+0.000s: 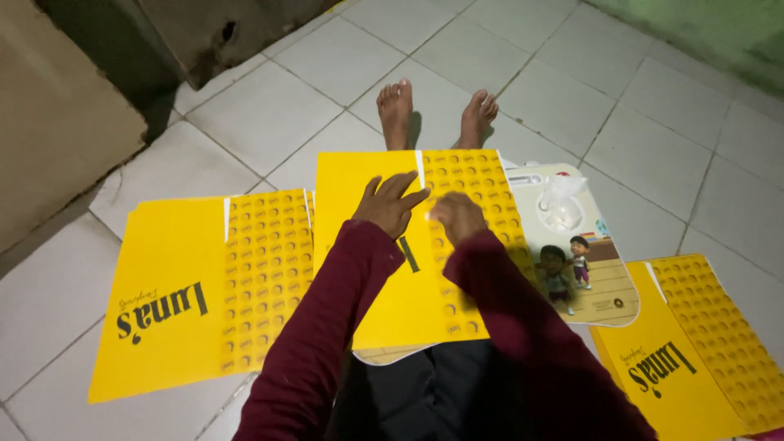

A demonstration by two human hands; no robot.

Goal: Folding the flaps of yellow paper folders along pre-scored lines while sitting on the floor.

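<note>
- Left hand (390, 204) laid flat on the middle yellow sheet (384, 269), fingers stretched and slightly spread, tips pointing toward the sheet's white centre strip.
- Right hand (457, 217) pressed knuckles-up on the dotted half of the same sheet, fingers curled under; whether pinching anything, impossible to tell.
- Both arms in dark red sleeves (327, 327), crossing the lower part of the view.
- Middle yellow sheet spread over the lap, upper edge just short of two bare feet (437, 114): left half plain yellow with part of a dark printed word showing, right half covered in rows of small round dark marks.
- Beneath it and jutting out to the right, a rounded cartoon placemat (584, 269), pale, with two drawn figures on a wooden-floor scene and a crumpled clear wrapper (562, 204) lying near its top.
- Left of the lap, a second yellow sheet (175, 294) flat on the white tiled floor (261, 114), same plain-and-dotted layout with large dark lettering.
- At lower right, a third yellow sheet (686, 351), tilted, edge touching the placemat.
- Brown cardboard (57, 114) leaning at far left.
</note>
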